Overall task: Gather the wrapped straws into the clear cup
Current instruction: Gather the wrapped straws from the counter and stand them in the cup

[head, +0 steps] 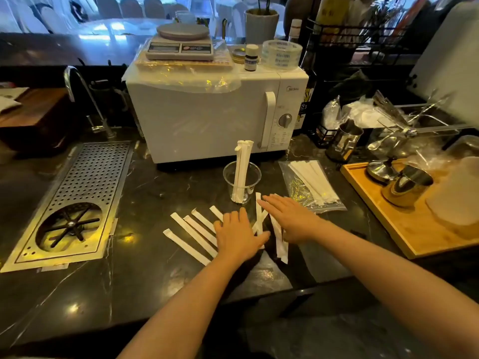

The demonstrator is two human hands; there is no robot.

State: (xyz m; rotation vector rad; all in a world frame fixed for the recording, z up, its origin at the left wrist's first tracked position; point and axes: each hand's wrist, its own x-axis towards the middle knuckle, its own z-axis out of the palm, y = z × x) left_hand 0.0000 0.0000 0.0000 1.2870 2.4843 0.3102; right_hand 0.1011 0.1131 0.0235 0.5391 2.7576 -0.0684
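A clear cup [229,181] stands on the dark counter in front of the microwave, with a few wrapped straws [242,161] upright inside it. Several white wrapped straws [193,233] lie fanned out on the counter just in front of the cup. My left hand [237,235] rests flat on the right part of that fan, fingers spread. My right hand [291,218] lies flat over other loose straws [278,239] to the right, fingers pointing left toward the cup. Neither hand grips a straw.
A plastic bag with more wrapped straws [313,185] lies right of the cup. A white microwave [207,117] stands behind. A perforated metal rinser tray [77,203] is set in the counter at left. A wooden tray [409,229] with metal jugs is at right.
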